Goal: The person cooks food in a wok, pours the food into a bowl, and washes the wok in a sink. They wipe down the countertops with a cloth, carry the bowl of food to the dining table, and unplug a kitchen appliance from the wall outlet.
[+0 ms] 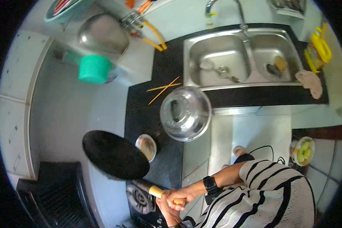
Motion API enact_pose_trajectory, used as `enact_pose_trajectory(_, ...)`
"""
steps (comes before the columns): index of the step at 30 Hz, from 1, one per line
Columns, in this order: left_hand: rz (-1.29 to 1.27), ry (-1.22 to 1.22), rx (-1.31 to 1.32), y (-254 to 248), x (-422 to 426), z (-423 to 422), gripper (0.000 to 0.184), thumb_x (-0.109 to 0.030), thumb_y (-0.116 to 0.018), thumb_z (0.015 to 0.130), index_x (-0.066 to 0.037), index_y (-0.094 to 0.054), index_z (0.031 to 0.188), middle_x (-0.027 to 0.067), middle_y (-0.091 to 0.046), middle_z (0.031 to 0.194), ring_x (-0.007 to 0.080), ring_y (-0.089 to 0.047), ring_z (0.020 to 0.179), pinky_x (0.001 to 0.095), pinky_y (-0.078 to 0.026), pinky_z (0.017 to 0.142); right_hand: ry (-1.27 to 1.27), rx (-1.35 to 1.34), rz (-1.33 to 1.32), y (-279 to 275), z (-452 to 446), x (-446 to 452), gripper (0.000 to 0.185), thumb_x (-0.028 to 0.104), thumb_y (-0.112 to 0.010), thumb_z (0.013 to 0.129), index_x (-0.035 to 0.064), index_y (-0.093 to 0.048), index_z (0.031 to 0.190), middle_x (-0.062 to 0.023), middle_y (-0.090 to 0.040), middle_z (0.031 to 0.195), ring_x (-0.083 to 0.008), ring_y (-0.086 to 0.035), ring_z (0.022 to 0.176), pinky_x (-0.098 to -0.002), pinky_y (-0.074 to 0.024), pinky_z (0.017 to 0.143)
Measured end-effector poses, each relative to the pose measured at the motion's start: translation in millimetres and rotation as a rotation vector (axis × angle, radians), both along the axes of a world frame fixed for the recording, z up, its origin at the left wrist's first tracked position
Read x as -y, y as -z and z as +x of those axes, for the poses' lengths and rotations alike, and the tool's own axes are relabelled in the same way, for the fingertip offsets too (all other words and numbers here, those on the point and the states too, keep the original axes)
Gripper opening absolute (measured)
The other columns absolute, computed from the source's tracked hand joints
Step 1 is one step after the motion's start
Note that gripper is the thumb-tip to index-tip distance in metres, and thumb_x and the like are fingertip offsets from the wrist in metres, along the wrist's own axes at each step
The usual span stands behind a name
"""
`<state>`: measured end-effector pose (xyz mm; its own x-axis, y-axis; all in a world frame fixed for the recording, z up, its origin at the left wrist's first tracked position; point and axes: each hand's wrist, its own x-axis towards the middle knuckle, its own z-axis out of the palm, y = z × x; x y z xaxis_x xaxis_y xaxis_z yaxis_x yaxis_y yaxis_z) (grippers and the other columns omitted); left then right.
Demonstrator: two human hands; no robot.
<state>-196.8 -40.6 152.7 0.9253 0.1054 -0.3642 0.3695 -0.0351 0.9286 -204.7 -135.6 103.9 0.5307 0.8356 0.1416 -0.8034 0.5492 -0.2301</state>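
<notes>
Both of my hands are closed round the wooden handle of a black pan [114,155], which is tilted beside the counter's edge and partly covers a small white bowl [147,146]. My right hand [180,197], with a black watch on its wrist, grips near the handle's end. Low in the view, my left hand [168,211] wraps the handle just beside it and is partly hidden by the right. Under the handle lies a gas burner [140,199]. A shiny metal bowl [186,114] stands farther along the black counter.
Two chopsticks [163,90] lie crossed on the counter near the double sink [250,57]. A yellow bottle [318,51] and a cloth [310,83] are at the right end. A green container [95,69] is at upper left; a tub of green pieces [304,151] stands at right.
</notes>
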Motion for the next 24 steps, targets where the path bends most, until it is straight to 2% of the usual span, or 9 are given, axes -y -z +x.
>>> enact_pose_trajectory(3, -0.068, 0.098, -0.048, 15.4, -6.5, -4.6, 0.012, -0.007, -0.053, 0.068, 0.002, -0.049, 0.075, 0.011, -0.054, 0.068, 0.02, -0.054, 0.056, 0.031, -0.049, 0.058, 0.026, 0.004, -0.052, 3.3, -11.2, 12.0, 0.013, 0.017, -0.057, 0.068, 0.0072, -0.05, 0.063, -0.0019, -0.047, 0.051, -0.0127, -0.046, 0.039, -0.025, -0.0381, 0.034)
enact_pose_trajectory(8, -0.191, 0.391, -0.02, -21.4, 58.5, -9.6, 0.014, -0.007, -0.053, 0.069, -0.001, -0.048, 0.08, 0.0119, -0.054, 0.077, 0.0224, -0.056, 0.073, 0.0328, -0.046, 0.072, 0.377, 0.128, -0.28, -26.0, -34.3, 60.2, 0.017, 0.016, -0.056, 0.07, 0.0004, -0.05, 0.066, -0.0089, -0.048, 0.049, -0.019, -0.049, 0.038, -0.0286, -0.0372, 0.032)
enact_pose_trajectory(11, -0.366, 0.543, -0.077, -35.9, 98.5, -17.9, 0.013, -0.007, -0.053, 0.073, -0.002, -0.047, 0.083, 0.0116, -0.054, 0.078, 0.0235, -0.057, 0.076, 0.0334, -0.047, 0.071, 0.536, 0.084, -0.387, -38.8, -55.3, 92.7, 0.012, 0.01, -0.055, 0.072, -0.0014, -0.05, 0.071, -0.0091, -0.048, 0.052, -0.0179, -0.049, 0.039, -0.0279, -0.0379, 0.033)
enact_pose_trajectory(13, -0.355, 0.623, -0.192, -31.7, 121.4, -16.2, 0.02, -0.014, -0.056, 0.073, -0.003, -0.048, 0.086, 0.0118, -0.055, 0.081, 0.0233, -0.058, 0.074, 0.0338, -0.049, 0.063, 0.632, 0.078, -0.443, -44.1, -68.7, 116.4, 0.01, 0.007, -0.054, 0.073, -0.0017, -0.05, 0.072, -0.0088, -0.048, 0.054, -0.0172, -0.05, 0.04, -0.0271, -0.0385, 0.034)
enact_pose_trajectory(15, -0.402, 0.734, -0.336, -30.3, 147.0, -16.8, 0.025, -0.02, -0.058, 0.073, -0.003, -0.048, 0.089, 0.0129, -0.056, 0.085, 0.0236, -0.058, 0.072, 0.0341, -0.051, 0.057, 0.902, 0.627, -0.712, -39.6, -80.2, 142.3, 0.013, 0.013, -0.057, 0.074, 0.0032, -0.05, 0.071, -0.0063, -0.051, 0.067, -0.0142, -0.053, 0.056, -0.0251, -0.0429, 0.045)
enact_pose_trajectory(18, -0.442, 0.859, -0.517, 2.0, 186.9, -9.7, 0.028, -0.024, -0.056, 0.073, -0.006, -0.047, 0.093, 0.0133, -0.057, 0.09, 0.0243, -0.058, 0.065, 0.0346, -0.048, 0.037, 1.079, 0.775, -0.979, -25.2, -90.4, 178.0, 0.009, 0.008, -0.058, 0.073, 0.004, -0.05, 0.073, -0.0052, -0.051, 0.072, -0.0133, -0.054, 0.064, -0.0238, -0.0431, 0.05)
enact_pose_trajectory(20, -0.488, 0.908, -0.585, 20.3, 219.4, -5.5, 0.026, -0.024, -0.055, 0.074, -0.008, -0.048, 0.093, 0.0129, -0.056, 0.09, 0.0243, -0.057, 0.061, 0.0335, -0.047, 0.033, 1.171, 0.714, -1.033, -8.2, -86.6, 200.7, 0.009, 0.004, -0.058, 0.072, 0.0043, -0.05, 0.073, -0.0042, -0.051, 0.07, -0.0139, -0.054, 0.059, -0.0241, -0.0432, 0.046)
enact_pose_trajectory(23, -0.539, 0.954, -0.66, 53.5, 272.9, 10.4, 0.022, -0.023, -0.056, 0.072, -0.007, -0.05, 0.086, 0.0132, -0.056, 0.089, 0.0225, -0.056, 0.067, 0.0352, -0.049, 0.047, 0.943, -0.165, -0.626, 2.7, -76.7, 249.5, 0.017, 0.016, -0.063, 0.069, 0.0051, -0.05, 0.071, -0.0033, -0.053, 0.068, -0.0167, -0.053, 0.048, -0.025, -0.0422, 0.038)
enact_pose_trajectory(24, -0.532, 0.955, -0.667, 56.7, 290.0, 13.9, 0.022, -0.023, -0.056, 0.072, -0.007, -0.05, 0.086, 0.0132, -0.056, 0.089, 0.0225, -0.056, 0.067, 0.0352, -0.049, 0.047, 0.946, -0.173, -0.62, 3.6, -72.1, 265.1, 0.017, 0.016, -0.063, 0.069, 0.0051, -0.05, 0.071, -0.0033, -0.053, 0.068, -0.0167, -0.053, 0.048, -0.025, -0.0422, 0.038)
